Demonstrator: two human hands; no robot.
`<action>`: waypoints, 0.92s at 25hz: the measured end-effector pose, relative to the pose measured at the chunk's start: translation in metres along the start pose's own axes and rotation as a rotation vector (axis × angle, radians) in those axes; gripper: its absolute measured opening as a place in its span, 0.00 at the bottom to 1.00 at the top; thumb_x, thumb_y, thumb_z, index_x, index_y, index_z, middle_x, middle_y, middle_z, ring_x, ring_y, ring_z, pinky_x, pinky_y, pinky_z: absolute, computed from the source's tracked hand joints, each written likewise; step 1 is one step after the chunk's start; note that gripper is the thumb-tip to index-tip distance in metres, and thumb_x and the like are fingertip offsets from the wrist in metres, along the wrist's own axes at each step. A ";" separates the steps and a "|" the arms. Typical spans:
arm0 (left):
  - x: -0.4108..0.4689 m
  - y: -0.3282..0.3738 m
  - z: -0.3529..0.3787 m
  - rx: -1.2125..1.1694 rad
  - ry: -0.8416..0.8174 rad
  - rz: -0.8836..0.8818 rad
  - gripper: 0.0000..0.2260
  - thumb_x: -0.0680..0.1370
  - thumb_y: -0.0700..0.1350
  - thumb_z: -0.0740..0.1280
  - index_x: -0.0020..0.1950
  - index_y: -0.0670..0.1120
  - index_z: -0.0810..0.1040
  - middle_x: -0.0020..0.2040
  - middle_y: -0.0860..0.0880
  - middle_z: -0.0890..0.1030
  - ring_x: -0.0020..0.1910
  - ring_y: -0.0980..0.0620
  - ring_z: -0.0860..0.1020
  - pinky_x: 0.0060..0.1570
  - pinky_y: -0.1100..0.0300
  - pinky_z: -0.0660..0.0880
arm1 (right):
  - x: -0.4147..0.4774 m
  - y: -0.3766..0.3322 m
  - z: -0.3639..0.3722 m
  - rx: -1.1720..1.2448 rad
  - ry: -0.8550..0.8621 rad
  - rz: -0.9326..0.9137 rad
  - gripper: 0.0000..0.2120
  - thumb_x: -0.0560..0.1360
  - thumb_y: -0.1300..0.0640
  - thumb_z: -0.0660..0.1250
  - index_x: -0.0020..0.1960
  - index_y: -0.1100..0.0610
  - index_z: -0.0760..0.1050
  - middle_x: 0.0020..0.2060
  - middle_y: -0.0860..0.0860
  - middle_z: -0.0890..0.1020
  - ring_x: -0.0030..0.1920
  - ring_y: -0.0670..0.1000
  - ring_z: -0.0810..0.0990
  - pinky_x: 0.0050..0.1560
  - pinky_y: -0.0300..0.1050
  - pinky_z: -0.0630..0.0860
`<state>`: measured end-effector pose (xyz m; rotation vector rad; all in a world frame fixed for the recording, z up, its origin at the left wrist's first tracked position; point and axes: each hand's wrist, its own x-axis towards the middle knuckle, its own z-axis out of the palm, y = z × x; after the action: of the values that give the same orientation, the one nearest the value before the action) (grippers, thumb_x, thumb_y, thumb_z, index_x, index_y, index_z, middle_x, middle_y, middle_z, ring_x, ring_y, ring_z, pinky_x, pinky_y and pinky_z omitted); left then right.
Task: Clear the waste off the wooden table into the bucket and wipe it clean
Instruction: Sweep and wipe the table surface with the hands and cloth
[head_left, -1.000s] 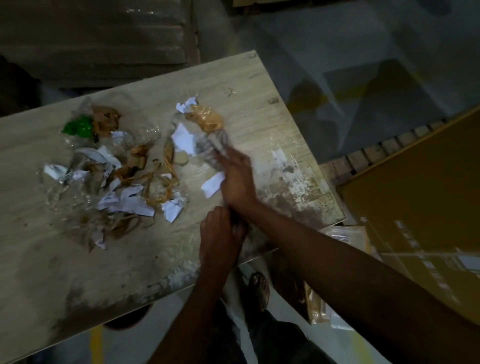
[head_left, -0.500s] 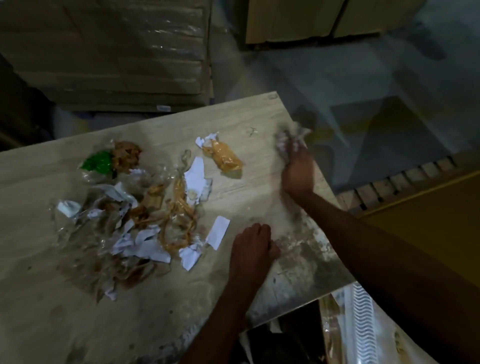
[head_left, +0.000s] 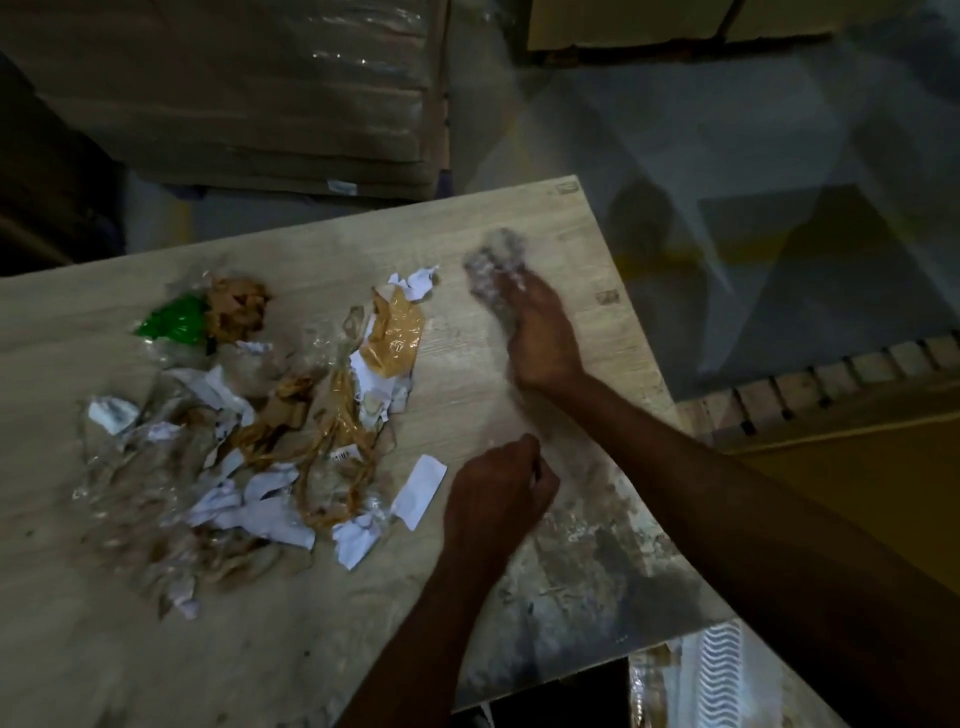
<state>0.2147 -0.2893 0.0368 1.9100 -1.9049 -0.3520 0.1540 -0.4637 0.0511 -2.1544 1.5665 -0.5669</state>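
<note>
A pale wooden table (head_left: 566, 234) carries a heap of waste (head_left: 270, 431): torn white paper, clear plastic film, brown tape strips and a green wrapper (head_left: 174, 319). My right hand (head_left: 540, 338) is closed on a crumpled grey-white wad (head_left: 496, 262) and presses it on the table's far right part, blurred by motion. My left hand (head_left: 493, 493) rests as a loose fist on the table beside a white paper slip (head_left: 418, 491); whether it holds anything is hidden. No bucket is in view.
A dirty, stained patch (head_left: 608, 561) covers the table's near right corner. Wrapped cardboard stacks (head_left: 249, 93) stand behind the table. A wooden pallet (head_left: 831, 384) and a brown board (head_left: 883, 493) lie on the floor at right.
My right hand with the wad swept from the table's middle to the far right edge, then came back left a little. My left hand stayed near the front edge.
</note>
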 end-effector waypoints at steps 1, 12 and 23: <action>0.001 -0.001 0.002 0.002 0.022 0.021 0.05 0.76 0.48 0.66 0.42 0.49 0.73 0.36 0.49 0.76 0.36 0.47 0.76 0.35 0.52 0.69 | 0.003 -0.009 0.002 0.055 -0.068 -0.134 0.29 0.75 0.69 0.62 0.75 0.58 0.72 0.73 0.60 0.73 0.73 0.57 0.71 0.76 0.38 0.57; 0.007 -0.006 0.006 -0.030 -0.019 -0.030 0.26 0.79 0.53 0.64 0.75 0.43 0.72 0.76 0.46 0.70 0.75 0.47 0.68 0.73 0.50 0.64 | 0.100 -0.026 0.034 0.058 -0.205 -0.284 0.20 0.83 0.55 0.63 0.74 0.52 0.74 0.70 0.57 0.78 0.69 0.60 0.76 0.73 0.59 0.71; 0.008 -0.010 0.001 -0.126 -0.046 0.045 0.18 0.78 0.48 0.65 0.64 0.40 0.78 0.62 0.42 0.79 0.66 0.42 0.73 0.68 0.50 0.65 | 0.056 -0.087 0.067 0.056 -0.157 -0.385 0.24 0.78 0.57 0.68 0.74 0.49 0.74 0.71 0.55 0.78 0.68 0.58 0.76 0.69 0.47 0.72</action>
<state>0.2233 -0.2976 0.0323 1.7890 -1.9042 -0.4941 0.2750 -0.4872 0.0475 -2.4067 1.0471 -0.5343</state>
